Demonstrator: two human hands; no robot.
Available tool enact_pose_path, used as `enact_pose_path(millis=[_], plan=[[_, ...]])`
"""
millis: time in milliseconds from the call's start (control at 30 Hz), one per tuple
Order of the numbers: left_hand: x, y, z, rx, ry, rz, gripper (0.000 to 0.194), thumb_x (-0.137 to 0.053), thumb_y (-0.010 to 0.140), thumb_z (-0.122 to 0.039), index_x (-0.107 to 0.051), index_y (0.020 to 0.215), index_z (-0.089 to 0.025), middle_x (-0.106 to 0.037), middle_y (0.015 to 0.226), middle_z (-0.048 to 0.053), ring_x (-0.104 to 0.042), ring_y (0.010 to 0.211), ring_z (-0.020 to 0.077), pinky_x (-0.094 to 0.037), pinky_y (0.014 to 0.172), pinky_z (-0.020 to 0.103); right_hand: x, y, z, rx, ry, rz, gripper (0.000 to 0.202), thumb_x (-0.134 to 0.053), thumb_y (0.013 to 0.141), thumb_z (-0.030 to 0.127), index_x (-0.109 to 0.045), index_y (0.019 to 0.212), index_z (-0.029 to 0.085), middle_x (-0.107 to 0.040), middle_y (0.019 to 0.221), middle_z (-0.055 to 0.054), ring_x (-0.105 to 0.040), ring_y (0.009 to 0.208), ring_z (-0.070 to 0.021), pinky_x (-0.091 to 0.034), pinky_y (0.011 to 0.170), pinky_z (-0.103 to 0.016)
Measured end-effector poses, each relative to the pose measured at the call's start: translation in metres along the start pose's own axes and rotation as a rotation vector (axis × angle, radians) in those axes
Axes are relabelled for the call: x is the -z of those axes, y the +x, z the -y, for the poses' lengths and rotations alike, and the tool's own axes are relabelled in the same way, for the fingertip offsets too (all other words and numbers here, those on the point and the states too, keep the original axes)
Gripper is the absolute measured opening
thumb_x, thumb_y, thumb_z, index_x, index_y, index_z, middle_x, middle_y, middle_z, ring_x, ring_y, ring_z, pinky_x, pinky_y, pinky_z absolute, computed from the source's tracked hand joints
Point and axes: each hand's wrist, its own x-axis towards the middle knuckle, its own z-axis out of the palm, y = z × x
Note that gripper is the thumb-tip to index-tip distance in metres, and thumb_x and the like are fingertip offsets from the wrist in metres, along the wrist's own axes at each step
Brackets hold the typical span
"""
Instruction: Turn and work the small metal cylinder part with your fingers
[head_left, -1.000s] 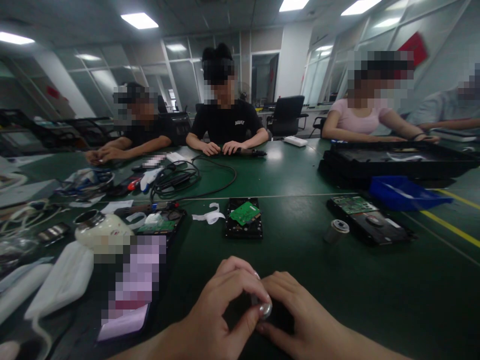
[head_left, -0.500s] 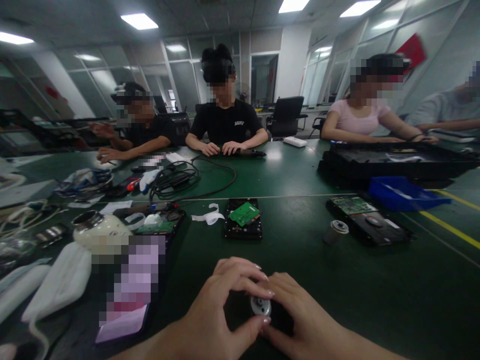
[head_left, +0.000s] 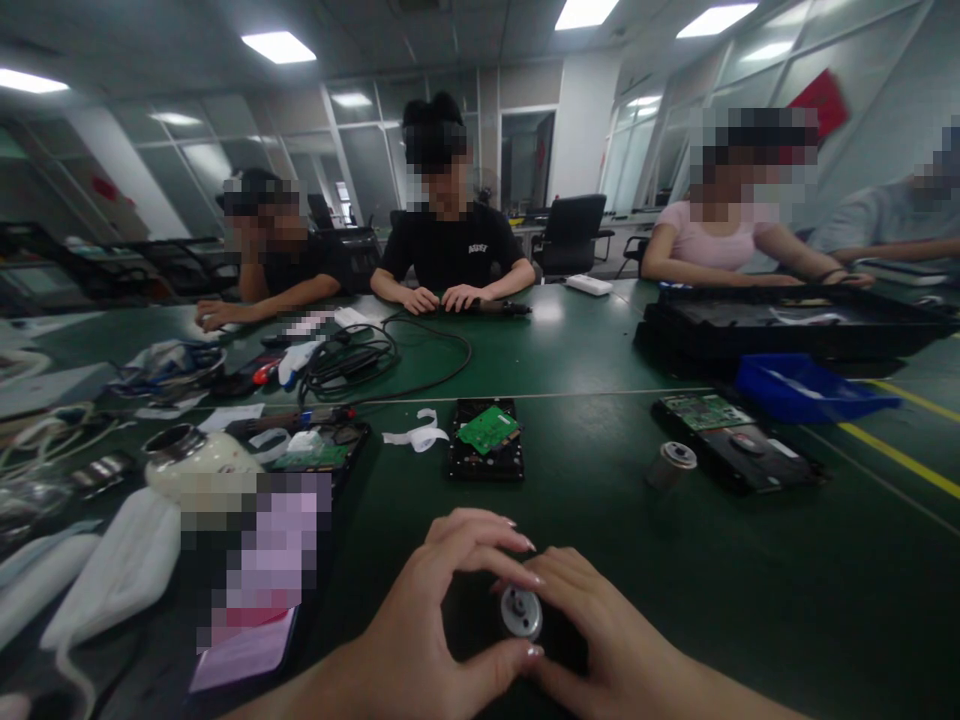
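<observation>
A small silver disc [head_left: 521, 611] is held at the near centre, just above the green surface [head_left: 600, 520]. It is pinched between thumb and fingertips of the left hand [head_left: 435, 620], with the right hand [head_left: 600, 640] closed against its other side, apparently so that its face is kept turned up toward the camera. A drive [head_left: 486, 440] with a green board [head_left: 489, 427] lies farther off; a metal cylinder [head_left: 671, 462] stands to the right.

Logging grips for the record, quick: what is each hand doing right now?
Left hand: fingers curled, pinching the small round metal part.
Right hand: fingers closed against the same part.
</observation>
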Motion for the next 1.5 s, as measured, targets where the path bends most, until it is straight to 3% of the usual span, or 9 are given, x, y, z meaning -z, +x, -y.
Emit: enact_pose_path(millis=[333, 467, 600, 767, 900, 1100, 1200, 1333, 1500], plan=[[-0.004, 0.002, 0.005, 0.026, 0.004, -0.079, 0.027, -0.066, 0.067, -0.003, -0.062, 0.089, -0.018, -0.065, 0.091, 0.005, -0.059, 0.091, 0.023, -0.047, 0.082, 0.038, 0.002, 0.0, 0.001, -0.03, 0.012, 0.023, 0.026, -0.067, 0.078, 0.017, -0.061, 0.103, 0.018, -0.064, 0.102, -0.005, -0.055, 0.095, -0.0212, -0.041, 0.086, -0.035], [-0.003, 0.001, 0.007, 0.022, 0.015, -0.062, 0.032, -0.068, 0.067, -0.002, -0.063, 0.094, -0.02, -0.064, 0.097, 0.004, -0.058, 0.098, 0.0221, -0.046, 0.087, 0.036, 0.0, -0.001, 0.0, -0.033, 0.008, 0.018, 0.028, -0.067, 0.077, 0.017, -0.06, 0.105, 0.018, -0.064, 0.104, -0.006, -0.055, 0.096, -0.0218, -0.04, 0.087, -0.036], [-0.005, 0.0, 0.009, -0.008, 0.038, -0.045, 0.022, -0.07, 0.074, -0.006, -0.069, 0.088, -0.023, -0.066, 0.097, 0.001, -0.059, 0.098, 0.0196, -0.045, 0.087, 0.033, 0.0, -0.002, 0.0, -0.041, 0.012, 0.024, 0.028, -0.066, 0.079, 0.017, -0.06, 0.106, 0.018, -0.064, 0.105, -0.006, -0.054, 0.097, -0.0217, -0.041, 0.086, -0.035], [-0.008, -0.002, 0.016, -0.095, -0.009, -0.193, 0.017, -0.074, 0.076, -0.012, -0.064, 0.086, -0.023, -0.068, 0.08, -0.002, -0.061, 0.083, 0.0175, -0.048, 0.075, 0.028, 0.002, -0.001, 0.002, -0.053, 0.007, 0.035, 0.03, -0.068, 0.077, 0.018, -0.061, 0.107, 0.019, -0.065, 0.104, -0.005, -0.055, 0.096, -0.0217, -0.042, 0.085, -0.035], [-0.01, -0.002, 0.028, 0.095, 0.101, -0.304, 0.018, -0.071, 0.076, -0.007, -0.063, 0.082, -0.022, -0.067, 0.081, 0.0, -0.062, 0.083, 0.0201, -0.049, 0.076, 0.033, 0.004, -0.001, 0.004, -0.072, 0.005, 0.037, 0.035, -0.069, 0.077, 0.018, -0.06, 0.11, 0.018, -0.065, 0.106, -0.006, -0.056, 0.097, -0.0219, -0.041, 0.089, -0.036], [-0.009, 0.001, 0.044, 0.384, 0.373, -0.199, 0.028, -0.08, 0.066, -0.01, -0.069, 0.087, -0.024, -0.07, 0.103, 0.002, -0.059, 0.101, 0.0282, -0.043, 0.089, 0.048, 0.005, 0.0, 0.006, -0.115, -0.004, 0.05, 0.037, -0.07, 0.076, 0.019, -0.061, 0.111, 0.019, -0.065, 0.11, -0.004, -0.056, 0.101, -0.0215, -0.039, 0.093, -0.036], [-0.008, 0.001, 0.044, 0.38, 0.428, -0.179, 0.039, -0.08, 0.067, -0.011, -0.067, 0.1, -0.026, -0.072, 0.105, 0.001, -0.057, 0.106, 0.0293, -0.04, 0.092, 0.051, 0.004, 0.0, 0.006, -0.099, -0.003, 0.05, 0.036, -0.069, 0.076, 0.019, -0.061, 0.111, 0.019, -0.065, 0.11, -0.004, -0.056, 0.1, -0.0211, -0.039, 0.093, -0.036], [-0.009, 0.001, 0.043, 0.354, 0.436, -0.148, 0.027, -0.073, 0.075, -0.009, -0.068, 0.096, -0.026, -0.073, 0.104, 0.001, -0.058, 0.104, 0.028, -0.04, 0.093, 0.051, 0.004, 0.0, 0.006, -0.094, -0.004, 0.042, 0.035, -0.069, 0.077, 0.019, -0.06, 0.111, 0.019, -0.065, 0.11, -0.004, -0.055, 0.101, -0.0214, -0.038, 0.095, -0.038], [-0.012, 0.002, 0.044, 0.283, 0.34, -0.108, 0.042, -0.068, 0.078, -0.006, -0.061, 0.114, -0.026, -0.072, 0.11, 0.001, -0.054, 0.113, 0.027, -0.039, 0.098, 0.05, 0.005, 0.001, 0.006, -0.099, 0.001, 0.046, 0.033, -0.069, 0.077, 0.019, -0.061, 0.109, 0.02, -0.065, 0.108, -0.004, -0.055, 0.1, -0.0216, -0.04, 0.092, -0.036]])
